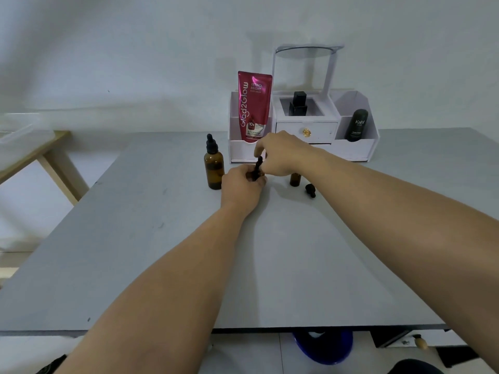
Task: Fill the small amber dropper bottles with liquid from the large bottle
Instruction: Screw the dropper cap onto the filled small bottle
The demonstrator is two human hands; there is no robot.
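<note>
Head: large amber bottle, black dropper

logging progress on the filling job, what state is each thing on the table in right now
large bottle: upright, dropper cap on
small bottle: gripped by left hand, mostly hidden
held dropper: pinched by right hand, seating unclear
second small bottle: upright, open
loose dropper: lying on table
drawer: closed

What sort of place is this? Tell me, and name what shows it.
Likely a home vanity table: a white cosmetics organizer with a drawer holds a pink body-serum tube and a dark Kahf bottle, beside a large amber dropper bottle on the grey table.
</note>
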